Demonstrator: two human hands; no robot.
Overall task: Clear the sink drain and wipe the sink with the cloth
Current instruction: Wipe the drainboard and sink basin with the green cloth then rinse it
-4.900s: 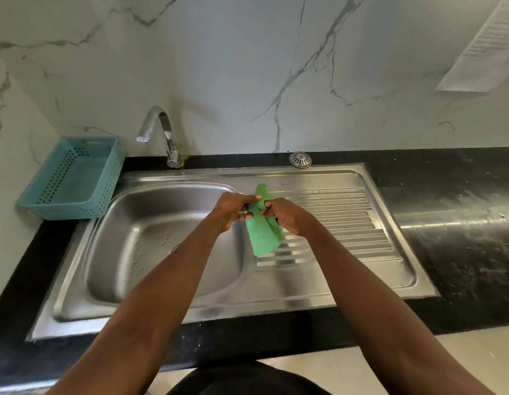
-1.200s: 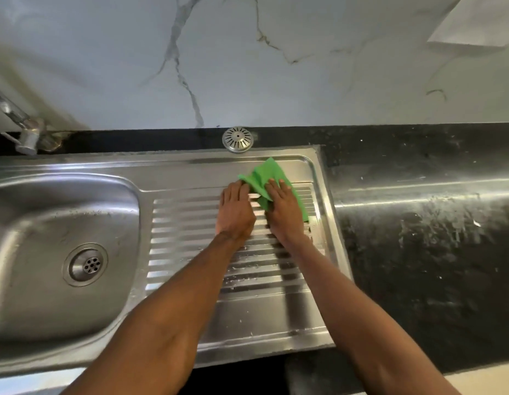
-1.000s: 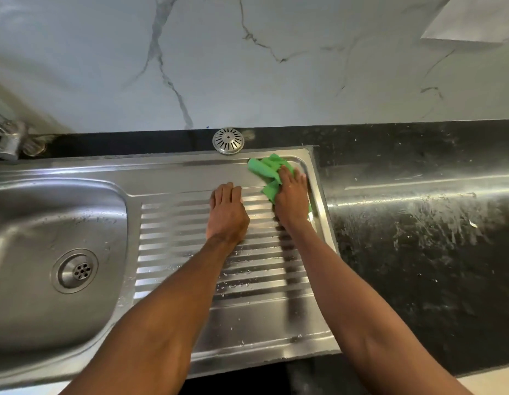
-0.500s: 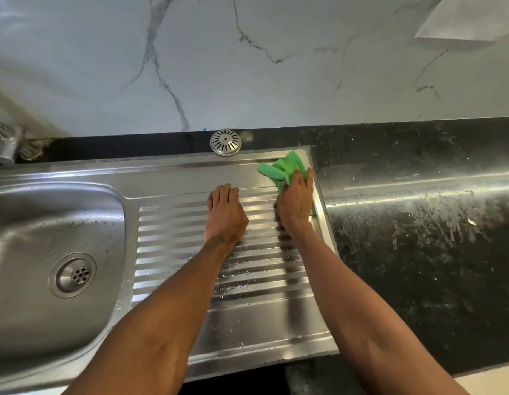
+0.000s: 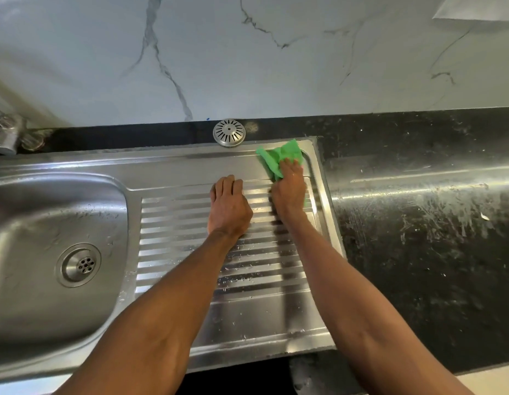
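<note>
Here the right hand (image 5: pixel 288 192) presses the bunched green cloth (image 5: pixel 278 156) into the drainboard's (image 5: pixel 247 309) far corner, fingers curled on it; the left hand (image 5: pixel 229 209) lies flat, fingers straight.

A round slotted strainer (image 5: pixel 229 132) lay on the black counter (image 5: pixel 418 223) at twelve o'clock. The tap base (image 5: pixel 8 136) stood at ten o'clock, below the marble wall (image 5: pixel 247 67).
</note>
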